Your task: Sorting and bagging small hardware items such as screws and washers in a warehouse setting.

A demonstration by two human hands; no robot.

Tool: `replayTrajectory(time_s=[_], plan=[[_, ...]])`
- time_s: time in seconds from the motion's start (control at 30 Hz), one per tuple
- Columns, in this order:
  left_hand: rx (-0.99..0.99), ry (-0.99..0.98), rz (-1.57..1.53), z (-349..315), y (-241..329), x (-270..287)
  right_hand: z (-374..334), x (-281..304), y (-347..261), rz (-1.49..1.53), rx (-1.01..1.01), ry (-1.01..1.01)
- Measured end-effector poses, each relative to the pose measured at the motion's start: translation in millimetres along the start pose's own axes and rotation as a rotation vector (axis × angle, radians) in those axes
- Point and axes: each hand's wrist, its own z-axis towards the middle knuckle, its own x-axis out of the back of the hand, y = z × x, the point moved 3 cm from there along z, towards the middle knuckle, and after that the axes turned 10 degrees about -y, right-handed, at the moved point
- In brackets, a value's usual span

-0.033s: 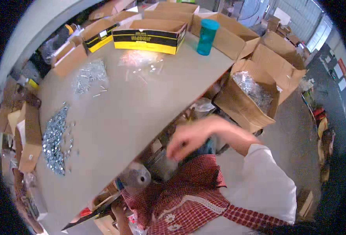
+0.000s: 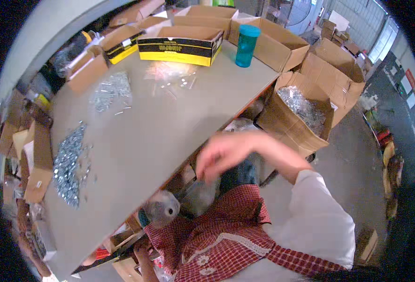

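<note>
My right hand hovers over the near edge of the grey table, above my lap. Its fingers bend downward, but motion blur hides whether they hold anything. Below it, a roll of clear plastic with a dark core hole rests by the table edge, against my red checked apron. My left hand is low at the table's near edge, left of the apron; its fingers are hidden. Across the tabletop lie a heap of small shiny metal parts, a pile of clear pieces and a pinkish clear pile.
A black-and-yellow box and a teal bottle stand along the table's far side. An open carton of clear packets sits off the right edge. More cardboard boxes line the left side.
My right hand has shifted slightly up and left, nearer the table edge. The plastic roll appears sharper and a little higher. The view has shifted slightly.
</note>
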Motion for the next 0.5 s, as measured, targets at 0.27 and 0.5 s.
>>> replayTrajectory(time_s=[0.27,0.5], plan=[[-0.12,0.378,-0.284,-54,100,6,23,156,98,-1.183,-0.756,0.801],[-0.285,0.706,-0.066,-132,119,-9,31,123,93,-1.064,-0.572,1.084]])
